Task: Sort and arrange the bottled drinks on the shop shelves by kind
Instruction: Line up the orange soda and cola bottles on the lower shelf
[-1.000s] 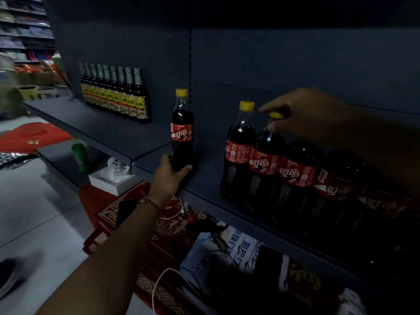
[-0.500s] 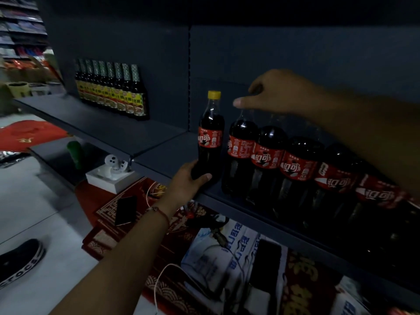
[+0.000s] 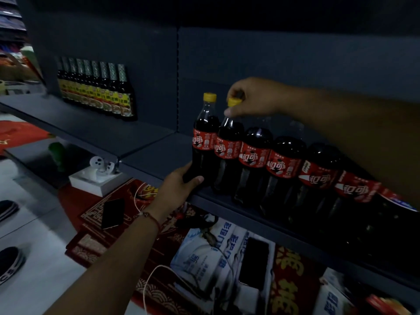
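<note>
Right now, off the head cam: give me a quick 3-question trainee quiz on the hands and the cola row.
1. Multiple choice: the left hand holds the end cola bottle at its A) cap B) label C) base.
2. True or false: the right hand has its fingers on the yellow cap of the second cola bottle.
3. Fill in: the row of dark sauce bottles stands on the shelf to the ____ of the colas.

Key: 1 C; 2 true; 3 left.
</note>
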A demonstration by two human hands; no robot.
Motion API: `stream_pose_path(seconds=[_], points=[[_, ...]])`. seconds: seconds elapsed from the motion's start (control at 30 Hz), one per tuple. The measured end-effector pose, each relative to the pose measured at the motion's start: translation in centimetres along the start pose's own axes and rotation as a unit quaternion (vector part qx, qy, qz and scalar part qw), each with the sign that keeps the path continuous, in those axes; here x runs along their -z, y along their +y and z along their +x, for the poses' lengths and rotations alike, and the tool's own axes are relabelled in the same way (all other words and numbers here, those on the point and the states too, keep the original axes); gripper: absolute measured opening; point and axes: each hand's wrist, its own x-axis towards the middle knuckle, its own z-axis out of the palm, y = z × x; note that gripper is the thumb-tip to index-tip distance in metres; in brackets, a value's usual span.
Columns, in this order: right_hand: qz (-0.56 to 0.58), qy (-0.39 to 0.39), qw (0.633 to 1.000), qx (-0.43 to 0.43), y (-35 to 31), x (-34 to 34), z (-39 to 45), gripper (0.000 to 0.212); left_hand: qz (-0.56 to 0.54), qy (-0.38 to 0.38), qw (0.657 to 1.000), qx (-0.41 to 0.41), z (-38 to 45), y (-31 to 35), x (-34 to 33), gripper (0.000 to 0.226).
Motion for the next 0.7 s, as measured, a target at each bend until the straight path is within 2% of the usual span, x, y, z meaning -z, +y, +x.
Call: stream_pose_path(seconds=[0.2, 0.4, 0.5, 0.6, 0.63, 0.7], points=[[0.042, -0.013, 0.999, 0.009, 0.4, -0.1, 0.2, 0.035, 0.006, 0.013, 1.000, 0.002, -0.1, -0.2, -0.3, 0.055], [-0.032, 0.011, 0.999, 0.000, 0.4, -0.9, -0.2, 0.043, 0.063, 0.031, 0.997, 0.006, 0.0, -0.7, -1.0, 0.063], [-0.076, 0.023, 0.997, -0.002, 0.3, -1.5, -0.7, 0.053, 0.148, 0.074, 0.986, -0.010, -0.7, -0.5, -1.5, 0.067], [-0.107, 0.014, 0.994, -0.008, -0.3, -1.2, -2.2, 0.072, 0.231, 0.158, 0.960, -0.031, -2.1, 2.3, -2.2, 0.072], [-0.097, 0.036, 0.995, 0.003, -0.7, -0.8, -3.5, 0.074, 0.210, 0.177, 0.961, -0.036, -3.2, 3.3, -2.7, 0.069], [-0.068, 0.107, 0.992, 0.029, -0.9, -1.4, -8.0, 0.070, 0.131, 0.162, 0.978, -0.032, -8.3, 4.7, -4.6, 0.057]])
